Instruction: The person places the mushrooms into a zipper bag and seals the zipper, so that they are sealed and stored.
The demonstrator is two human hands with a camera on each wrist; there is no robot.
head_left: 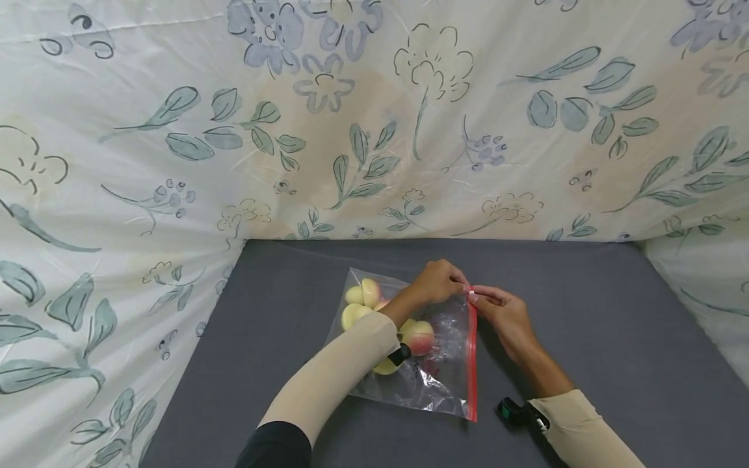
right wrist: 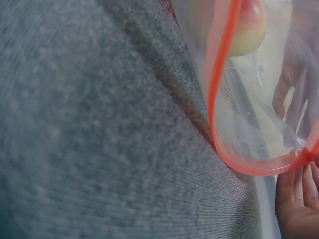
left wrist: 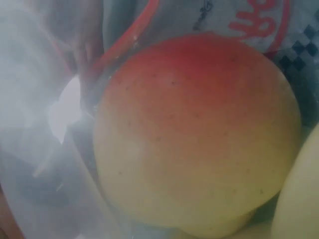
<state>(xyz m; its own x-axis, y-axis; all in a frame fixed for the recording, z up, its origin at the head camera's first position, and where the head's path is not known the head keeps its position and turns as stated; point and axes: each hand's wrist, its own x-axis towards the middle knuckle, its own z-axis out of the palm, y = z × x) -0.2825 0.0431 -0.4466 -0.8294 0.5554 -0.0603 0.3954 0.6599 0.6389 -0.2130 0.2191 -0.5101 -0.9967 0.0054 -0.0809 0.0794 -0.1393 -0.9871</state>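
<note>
A clear zip bag (head_left: 450, 383) with a red zip strip (head_left: 473, 364) along its right side lies flat, holding several yellow fruits with a red blush (head_left: 418, 338). At the far end of the strip, my left hand (head_left: 439, 283) reaches across the bag and pinches its edge. My right hand (head_left: 508, 318) pinches the same corner from the other side, thumb and finger at a small white piece on the strip. Fingers (right wrist: 294, 186) of the right hand show below the strip in the right wrist view. One blushed fruit (left wrist: 199, 134) fills the left wrist view.
The bag rests on a dark grey cloth-covered table (head_left: 281, 292). A flower-patterned curtain (head_left: 374, 130) hangs behind it and along both sides. Small black cameras are on both wrists, the right one (head_left: 512, 411) just above the table.
</note>
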